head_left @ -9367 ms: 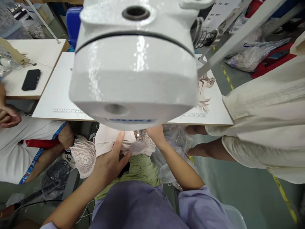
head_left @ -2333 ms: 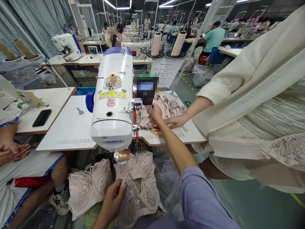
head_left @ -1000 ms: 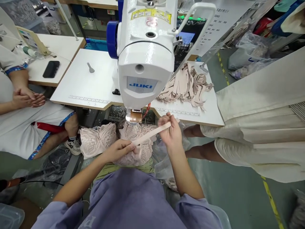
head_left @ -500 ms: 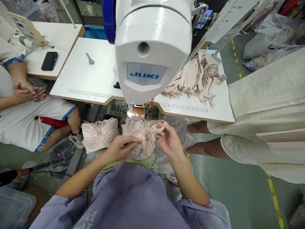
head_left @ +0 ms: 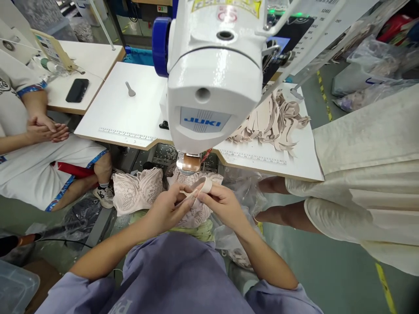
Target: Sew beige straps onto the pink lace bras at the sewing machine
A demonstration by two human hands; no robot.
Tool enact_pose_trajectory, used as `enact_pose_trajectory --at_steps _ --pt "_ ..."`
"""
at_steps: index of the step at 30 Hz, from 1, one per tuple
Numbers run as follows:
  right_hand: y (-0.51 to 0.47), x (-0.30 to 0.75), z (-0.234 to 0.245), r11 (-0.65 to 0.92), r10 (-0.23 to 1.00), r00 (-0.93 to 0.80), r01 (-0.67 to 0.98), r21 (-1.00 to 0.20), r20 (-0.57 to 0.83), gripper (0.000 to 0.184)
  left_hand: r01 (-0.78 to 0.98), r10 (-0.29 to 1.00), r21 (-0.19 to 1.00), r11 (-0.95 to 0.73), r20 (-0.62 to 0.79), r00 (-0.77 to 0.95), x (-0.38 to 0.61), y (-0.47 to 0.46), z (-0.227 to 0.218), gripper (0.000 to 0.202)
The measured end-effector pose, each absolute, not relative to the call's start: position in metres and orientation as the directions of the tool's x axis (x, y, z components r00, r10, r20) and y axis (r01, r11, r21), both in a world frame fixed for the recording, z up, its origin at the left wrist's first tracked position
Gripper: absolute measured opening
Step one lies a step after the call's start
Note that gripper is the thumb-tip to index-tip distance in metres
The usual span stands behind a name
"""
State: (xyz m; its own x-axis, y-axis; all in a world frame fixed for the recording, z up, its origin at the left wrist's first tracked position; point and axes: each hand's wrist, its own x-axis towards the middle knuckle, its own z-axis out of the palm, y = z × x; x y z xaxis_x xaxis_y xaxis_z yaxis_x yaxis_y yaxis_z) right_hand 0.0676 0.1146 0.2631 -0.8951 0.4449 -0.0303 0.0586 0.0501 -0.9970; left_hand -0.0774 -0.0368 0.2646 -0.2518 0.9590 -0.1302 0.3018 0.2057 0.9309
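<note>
In front of my body, my left hand (head_left: 170,205) pinches the edge of a pale pink lace bra (head_left: 199,213). My right hand (head_left: 224,203) grips a looped beige strap (head_left: 206,185), its fingertips close beside those of my left hand. The bra hangs over my lap below the presser foot area (head_left: 189,163) of a white sewing machine (head_left: 209,83). Another pale lace bra (head_left: 137,189) lies just left of my left hand. Where strap and bra edge meet is partly hidden by my fingers.
Many beige fabric strips (head_left: 271,120) are heaped on the white sewing table (head_left: 131,111), right of the machine head. A grey tool (head_left: 130,89) lies on its left part. One person sits at the left with clasped hands (head_left: 49,128); another stands close at the right (head_left: 360,187).
My right hand has moved left with the strap, and my left hand has shifted slightly; the two now meet over the bra. The head view has tilted up a little.
</note>
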Motion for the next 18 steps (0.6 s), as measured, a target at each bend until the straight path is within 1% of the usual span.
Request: enact_pose_trajectory --at_steps 1,2,3,4,6,9,10,12,14,16,18 --pt "0.118 0.065 0.265 0.077 0.463 -0.886 0.044 -0.996 -0.003 0.018 0.390 0.960 0.897 0.210 -0.113 -0.256 -0.079 -0.034 0.268 0.021" --pt "0.123 0.062 0.267 0.081 0.476 -0.879 0.034 -0.996 0.009 0.017 0.478 0.961 0.854 0.204 -0.081 -0.266 -0.081 -0.031 0.269 0.026" --pt "0.128 0.058 0.268 0.070 0.488 -0.873 0.033 -0.997 0.006 0.018 0.550 0.959 0.812 0.195 -0.042 -0.279 -0.084 -0.027 0.269 0.031" --pt "0.134 0.054 0.267 0.050 0.494 -0.869 0.039 -0.998 -0.009 0.018 0.596 0.954 0.782 0.185 0.002 -0.299 -0.086 -0.023 0.268 0.032" --pt "0.147 0.045 0.264 -0.001 0.484 -0.873 0.065 -0.998 -0.058 0.022 0.629 0.937 0.761 0.161 0.082 -0.339 -0.091 -0.015 0.263 0.022" --pt "0.166 0.033 0.253 -0.076 0.479 -0.869 0.095 -0.993 -0.120 0.028 0.685 0.933 0.728 0.023 0.230 -0.276 -0.100 -0.005 0.256 0.040" --pt "0.171 0.030 0.248 -0.108 0.489 -0.861 0.098 -0.989 -0.139 0.030 0.704 0.930 0.711 -0.007 0.263 -0.257 -0.103 -0.002 0.256 0.041" --pt "0.182 0.025 0.240 -0.176 0.506 -0.843 0.107 -0.979 -0.183 0.033 0.703 0.927 0.711 0.030 0.243 -0.285 -0.109 0.001 0.258 0.039" --pt "0.190 0.020 0.234 -0.195 0.525 -0.825 0.122 -0.973 -0.208 0.033 0.653 0.923 0.743 0.146 0.136 -0.360 -0.114 0.002 0.263 0.038" --pt "0.196 0.014 0.233 -0.119 0.568 -0.803 0.140 -0.983 -0.183 0.028 0.597 0.920 0.773 0.215 0.045 -0.390 -0.118 0.003 0.268 0.038" --pt "0.198 0.005 0.235 0.029 0.635 -0.767 0.144 -0.989 -0.093 0.022 0.550 0.918 0.802 0.234 0.004 -0.397 -0.120 0.002 0.270 0.037"
